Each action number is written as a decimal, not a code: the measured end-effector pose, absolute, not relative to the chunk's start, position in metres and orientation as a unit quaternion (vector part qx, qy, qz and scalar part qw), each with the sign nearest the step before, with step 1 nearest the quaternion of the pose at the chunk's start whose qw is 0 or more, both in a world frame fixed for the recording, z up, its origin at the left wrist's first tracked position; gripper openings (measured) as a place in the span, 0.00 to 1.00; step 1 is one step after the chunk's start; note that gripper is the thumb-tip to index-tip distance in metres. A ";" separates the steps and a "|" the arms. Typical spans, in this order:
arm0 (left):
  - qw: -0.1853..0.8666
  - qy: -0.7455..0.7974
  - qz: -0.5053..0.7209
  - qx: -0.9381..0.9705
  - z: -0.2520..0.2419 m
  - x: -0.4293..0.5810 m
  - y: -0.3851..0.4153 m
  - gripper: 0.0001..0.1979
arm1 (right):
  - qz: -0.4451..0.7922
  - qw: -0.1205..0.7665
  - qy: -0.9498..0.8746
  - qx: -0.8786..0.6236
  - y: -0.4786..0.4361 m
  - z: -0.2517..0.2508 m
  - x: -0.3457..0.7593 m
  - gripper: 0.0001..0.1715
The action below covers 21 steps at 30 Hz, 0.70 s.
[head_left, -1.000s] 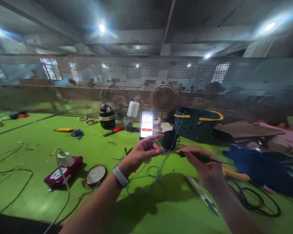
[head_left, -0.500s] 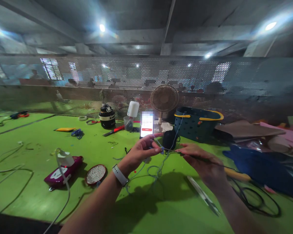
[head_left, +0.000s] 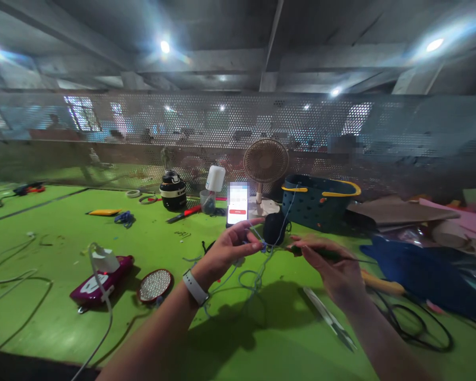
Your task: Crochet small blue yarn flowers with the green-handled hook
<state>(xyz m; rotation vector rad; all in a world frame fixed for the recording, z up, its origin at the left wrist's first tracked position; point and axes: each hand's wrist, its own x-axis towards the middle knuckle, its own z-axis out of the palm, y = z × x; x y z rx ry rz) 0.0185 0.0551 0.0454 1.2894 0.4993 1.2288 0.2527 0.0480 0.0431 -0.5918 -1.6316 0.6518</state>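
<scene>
My left hand [head_left: 232, 247], with a pale watch band on the wrist, pinches a small bit of bluish crochet work [head_left: 264, 245] at its fingertips. Light blue yarn [head_left: 257, 279] runs over its raised index finger and loops down to the table. In my right hand [head_left: 335, 267] is a crochet hook [head_left: 327, 253] with a green handle, its thin shaft pointing left toward the crochet work. Whether the hook's tip is inside a loop is too small to tell. Just behind the hands sits a dark ball of yarn [head_left: 274, 229]. A phone [head_left: 237, 210] with a lit screen stands beyond my left hand.
A dark basket [head_left: 313, 214] with yellow handles and a fan [head_left: 266, 161] stand behind. Tweezers-like metal scissors [head_left: 329, 319] lie below my right hand. At left are a purple power strip [head_left: 99, 286] and a round red-rimmed disc [head_left: 155, 286]. Blue fabric [head_left: 416, 275] lies right.
My right hand has turned its grip slightly, so the green hook handle shows more plainly. My left hand keeps its pinch in nearly the same place. The view has shifted a little.
</scene>
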 end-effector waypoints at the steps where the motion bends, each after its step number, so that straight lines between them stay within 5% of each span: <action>1: 0.599 0.216 0.531 0.559 0.045 0.019 0.055 0.28 | 0.295 0.603 -0.695 -0.257 0.049 0.042 0.253 0.06; 21: 0.604 0.214 0.539 0.547 0.045 0.022 0.053 0.28 | 0.424 0.631 -0.588 -0.277 0.050 0.040 0.246 0.07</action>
